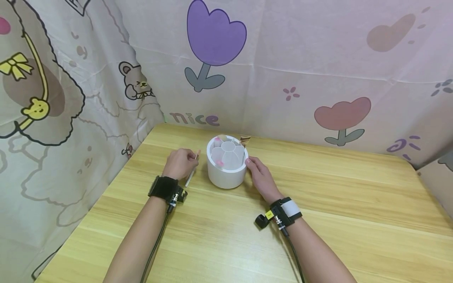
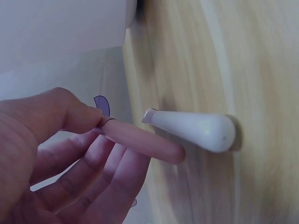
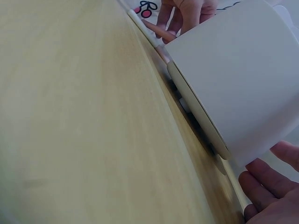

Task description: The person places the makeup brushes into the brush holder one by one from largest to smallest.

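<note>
A white round desk organizer (image 1: pixel 226 179) with petal-shaped clear dividers stands upright on the table. My left hand (image 1: pixel 179 163), to its left, pinches a slim stick with a rounded pink handle (image 2: pixel 145 142) between thumb and fingers; the far end is hidden by the fingers. Close beside it, a white-handled stick (image 2: pixel 196 130) lies on the wood. My right hand (image 1: pixel 261 177) rests against the organizer's right wall, its thumb near the rim. In the right wrist view, those fingers (image 3: pixel 264 179) touch the outer wall, slightly bent.
A brown striped piece (image 1: pixel 245 140) sticks up at the organizer's back right rim. Small pink items (image 1: pixel 220 163) show inside the compartments. The wood table (image 1: pixel 318 188) meets a printed cloth (image 1: pixel 276 47) behind and at left. Cables run along both forearms.
</note>
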Action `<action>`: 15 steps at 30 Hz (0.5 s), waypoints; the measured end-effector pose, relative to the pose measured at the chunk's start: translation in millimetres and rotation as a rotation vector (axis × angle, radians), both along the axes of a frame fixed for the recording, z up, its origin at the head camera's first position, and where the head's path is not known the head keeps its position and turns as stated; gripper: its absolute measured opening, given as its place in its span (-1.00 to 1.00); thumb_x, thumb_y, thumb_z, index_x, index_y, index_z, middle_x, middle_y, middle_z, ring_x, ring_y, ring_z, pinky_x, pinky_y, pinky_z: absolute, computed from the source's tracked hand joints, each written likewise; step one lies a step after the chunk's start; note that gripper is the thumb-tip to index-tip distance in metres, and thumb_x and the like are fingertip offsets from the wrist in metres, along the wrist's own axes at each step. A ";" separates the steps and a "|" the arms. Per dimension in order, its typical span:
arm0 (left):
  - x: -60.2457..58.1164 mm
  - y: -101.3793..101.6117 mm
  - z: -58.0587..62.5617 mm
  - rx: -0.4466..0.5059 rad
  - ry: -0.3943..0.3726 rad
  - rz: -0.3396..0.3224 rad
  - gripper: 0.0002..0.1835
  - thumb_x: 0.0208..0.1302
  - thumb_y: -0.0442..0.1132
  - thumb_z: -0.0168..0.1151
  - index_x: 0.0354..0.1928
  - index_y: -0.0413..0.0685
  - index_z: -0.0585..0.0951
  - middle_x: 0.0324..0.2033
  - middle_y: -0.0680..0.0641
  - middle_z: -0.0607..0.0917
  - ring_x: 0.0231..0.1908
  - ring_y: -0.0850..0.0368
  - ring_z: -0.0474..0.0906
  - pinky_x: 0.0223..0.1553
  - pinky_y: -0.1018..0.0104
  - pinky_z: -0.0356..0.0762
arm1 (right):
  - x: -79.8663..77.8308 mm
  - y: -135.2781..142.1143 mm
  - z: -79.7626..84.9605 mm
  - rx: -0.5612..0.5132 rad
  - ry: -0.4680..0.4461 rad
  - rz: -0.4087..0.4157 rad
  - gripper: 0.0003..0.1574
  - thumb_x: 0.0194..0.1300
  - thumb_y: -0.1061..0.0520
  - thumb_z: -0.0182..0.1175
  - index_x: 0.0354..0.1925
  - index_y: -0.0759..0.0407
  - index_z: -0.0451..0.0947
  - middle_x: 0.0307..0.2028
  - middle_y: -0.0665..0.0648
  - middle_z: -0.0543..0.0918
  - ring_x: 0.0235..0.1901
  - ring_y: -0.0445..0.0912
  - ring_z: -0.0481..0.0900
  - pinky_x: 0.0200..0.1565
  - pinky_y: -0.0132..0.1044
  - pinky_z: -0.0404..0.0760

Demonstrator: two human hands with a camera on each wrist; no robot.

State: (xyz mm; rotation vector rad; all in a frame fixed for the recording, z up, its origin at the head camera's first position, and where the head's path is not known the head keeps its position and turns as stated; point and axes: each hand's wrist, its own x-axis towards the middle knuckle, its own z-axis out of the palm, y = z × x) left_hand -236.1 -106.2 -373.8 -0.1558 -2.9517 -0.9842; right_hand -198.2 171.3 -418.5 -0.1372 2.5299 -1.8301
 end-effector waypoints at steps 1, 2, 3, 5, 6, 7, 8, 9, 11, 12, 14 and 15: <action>-0.1 0.0 0.0 -0.001 0.001 0.001 -0.79 0.15 -0.23 0.25 -0.19 -0.13 0.68 -0.38 -0.04 0.69 -0.33 0.03 0.58 -0.29 0.24 0.55 | 0.2 0.0 0.2 -0.002 0.001 0.000 -0.24 0.35 -0.47 -0.18 0.27 -0.08 0.38 0.28 -0.02 0.42 0.35 -0.10 0.20 0.37 0.00 0.12; -0.1 0.0 -0.3 -0.002 0.001 0.000 -0.79 0.15 -0.23 0.25 -0.19 -0.13 0.68 -0.38 -0.04 0.69 -0.33 0.03 0.58 -0.30 0.24 0.55 | 0.4 -0.1 0.5 -0.005 0.001 0.000 -0.24 0.35 -0.47 -0.18 0.27 -0.08 0.38 0.28 -0.02 0.42 0.35 -0.10 0.20 0.37 0.00 0.12; -0.1 0.1 -0.3 -0.003 0.003 0.000 -0.80 0.15 -0.23 0.25 -0.19 -0.13 0.68 -0.39 -0.04 0.69 -0.34 0.03 0.58 -0.31 0.24 0.55 | 0.6 -0.2 0.7 -0.006 0.002 0.000 -0.24 0.36 -0.46 -0.18 0.27 -0.08 0.38 0.28 -0.02 0.42 0.35 -0.10 0.20 0.37 0.00 0.12; -0.1 0.4 -0.4 -0.004 0.002 0.001 -0.80 0.15 -0.22 0.24 -0.20 -0.13 0.68 -0.39 -0.03 0.69 -0.36 0.04 0.58 -0.34 0.27 0.55 | 1.1 -0.6 1.4 -0.009 0.001 -0.002 -0.25 0.35 -0.46 -0.17 0.26 -0.08 0.38 0.27 -0.02 0.42 0.34 -0.11 0.21 0.37 -0.01 0.13; 0.0 0.6 -0.5 -0.002 -0.002 0.000 -0.80 0.16 -0.23 0.24 -0.20 -0.13 0.68 -0.39 -0.03 0.69 -0.38 0.05 0.58 -0.37 0.28 0.56 | 1.2 -0.8 1.7 -0.009 0.000 -0.003 -0.25 0.35 -0.46 -0.17 0.26 -0.08 0.38 0.27 -0.03 0.43 0.34 -0.11 0.21 0.37 -0.01 0.13; 0.0 0.7 -0.7 0.001 -0.005 0.000 -0.80 0.16 -0.23 0.24 -0.20 -0.13 0.68 -0.40 -0.03 0.68 -0.39 0.05 0.58 -0.40 0.29 0.56 | 1.3 -1.0 1.9 -0.010 -0.002 -0.004 -0.25 0.35 -0.47 -0.17 0.26 -0.08 0.38 0.26 -0.03 0.43 0.34 -0.12 0.22 0.37 -0.01 0.13; 0.1 0.9 -0.9 0.001 -0.008 0.000 -0.81 0.17 -0.23 0.23 -0.20 -0.13 0.67 -0.40 -0.03 0.68 -0.40 0.06 0.58 -0.42 0.30 0.56 | 1.3 -1.1 2.0 -0.010 -0.004 -0.005 -0.25 0.35 -0.47 -0.16 0.26 -0.08 0.38 0.26 -0.04 0.43 0.33 -0.12 0.22 0.37 -0.02 0.14; 0.2 1.1 -1.1 0.004 -0.010 0.000 -0.81 0.17 -0.24 0.23 -0.19 -0.13 0.67 -0.40 -0.03 0.68 -0.41 0.06 0.58 -0.44 0.32 0.56 | 1.2 -1.1 2.0 -0.010 -0.006 -0.005 -0.25 0.34 -0.47 -0.16 0.26 -0.08 0.38 0.26 -0.04 0.43 0.33 -0.12 0.22 0.36 -0.02 0.14; 0.3 1.3 -1.4 0.007 -0.016 -0.002 -0.81 0.17 -0.24 0.23 -0.19 -0.13 0.67 -0.40 -0.03 0.68 -0.42 0.07 0.58 -0.45 0.33 0.56 | 1.1 -1.0 1.9 -0.011 -0.007 -0.004 -0.24 0.34 -0.47 -0.16 0.26 -0.08 0.38 0.26 -0.04 0.43 0.33 -0.12 0.23 0.36 -0.02 0.14; 0.3 1.5 -1.5 0.007 -0.016 -0.003 -0.80 0.17 -0.24 0.23 -0.18 -0.14 0.67 -0.39 -0.04 0.68 -0.42 0.07 0.58 -0.45 0.33 0.56 | 1.1 -0.9 1.7 -0.011 -0.007 -0.004 -0.24 0.34 -0.47 -0.16 0.26 -0.08 0.38 0.26 -0.04 0.43 0.33 -0.12 0.23 0.36 -0.02 0.15; 0.4 1.7 -1.3 0.002 -0.014 -0.002 -0.80 0.17 -0.24 0.24 -0.18 -0.13 0.67 -0.39 -0.03 0.68 -0.41 0.07 0.57 -0.43 0.33 0.55 | 1.1 -0.9 1.6 -0.011 -0.004 -0.004 -0.25 0.35 -0.47 -0.16 0.26 -0.07 0.38 0.25 -0.03 0.44 0.32 -0.12 0.24 0.36 -0.01 0.15; 0.4 1.7 -1.2 0.001 -0.014 -0.002 -0.80 0.18 -0.24 0.24 -0.18 -0.13 0.67 -0.39 -0.04 0.68 -0.41 0.07 0.58 -0.43 0.33 0.55 | 1.1 -0.9 1.7 -0.011 -0.004 -0.004 -0.25 0.35 -0.46 -0.16 0.26 -0.07 0.38 0.25 -0.03 0.44 0.32 -0.12 0.24 0.36 -0.01 0.15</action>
